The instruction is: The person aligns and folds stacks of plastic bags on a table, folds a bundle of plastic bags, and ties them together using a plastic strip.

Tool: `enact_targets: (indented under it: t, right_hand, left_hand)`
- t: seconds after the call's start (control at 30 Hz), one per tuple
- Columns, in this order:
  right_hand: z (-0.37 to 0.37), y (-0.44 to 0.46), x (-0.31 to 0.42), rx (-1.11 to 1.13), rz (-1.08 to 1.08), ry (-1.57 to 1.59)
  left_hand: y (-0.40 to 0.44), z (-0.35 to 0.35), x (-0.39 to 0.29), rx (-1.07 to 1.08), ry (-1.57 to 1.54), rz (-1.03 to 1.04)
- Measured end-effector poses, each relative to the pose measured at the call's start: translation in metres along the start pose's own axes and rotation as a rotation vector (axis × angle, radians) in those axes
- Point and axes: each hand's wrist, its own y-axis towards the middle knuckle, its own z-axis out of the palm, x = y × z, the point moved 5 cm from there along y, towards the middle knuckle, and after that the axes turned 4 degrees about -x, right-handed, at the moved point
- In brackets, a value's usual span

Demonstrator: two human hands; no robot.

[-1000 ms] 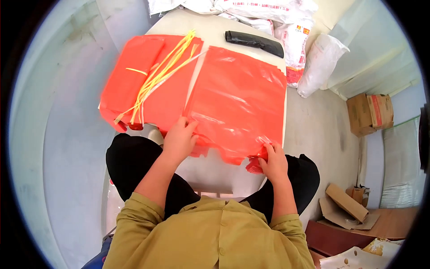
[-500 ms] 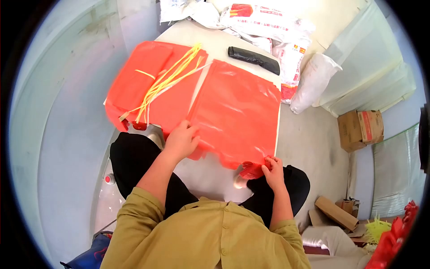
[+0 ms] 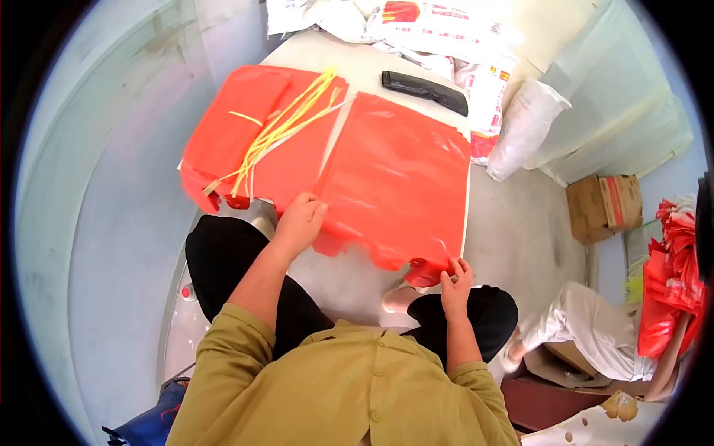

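A stack of flat red plastic bags (image 3: pixel 398 175) lies on the right half of the pale table (image 3: pixel 320 50), its lower edge hanging over the front. My left hand (image 3: pixel 302 221) has its fingers closed on the stack's front left corner. At the front right corner, my right hand (image 3: pixel 457 285) pinches the edge of the same stack. More red bags (image 3: pixel 236 123), partly folded over, lie on the left half. Yellow ties (image 3: pixel 286 126) rest across them in a loose bundle.
A black roll (image 3: pixel 425 92) lies at the table's far side. Printed white sacks (image 3: pixel 446 30) stand behind it. A cardboard box (image 3: pixel 604 208) sits on the floor at right. Another person in white trousers (image 3: pixel 587 327) is at the right, with red plastic bags (image 3: pixel 669 275) beside them.
The other person has come into view at the right with red bags. The view has shifted. Both my hands stay at the front corners of the red stack.
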Motion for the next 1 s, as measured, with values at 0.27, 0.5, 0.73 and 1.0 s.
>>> enact_targets:
  t: [0.27, 0.5, 0.73, 1.0]
  right_hand:
    - [0.001, -0.002, 0.005, -0.042, -0.136, -0.176]
    - [0.001, 0.001, 0.009, -0.051, -0.097, -0.147]
    - [0.002, -0.004, 0.008, -0.053, -0.123, -0.144]
    - [0.001, -0.003, 0.011, -0.036, -0.121, -0.156]
  left_hand:
    - [-0.002, -0.006, -0.007, 0.022, -0.046, -0.06]
    - [-0.002, -0.006, -0.003, 0.043, -0.045, -0.066]
    - [-0.001, -0.004, 0.003, 0.01, -0.084, -0.045]
    - [0.001, 0.0, 0.026, 0.017, -0.271, -0.188]
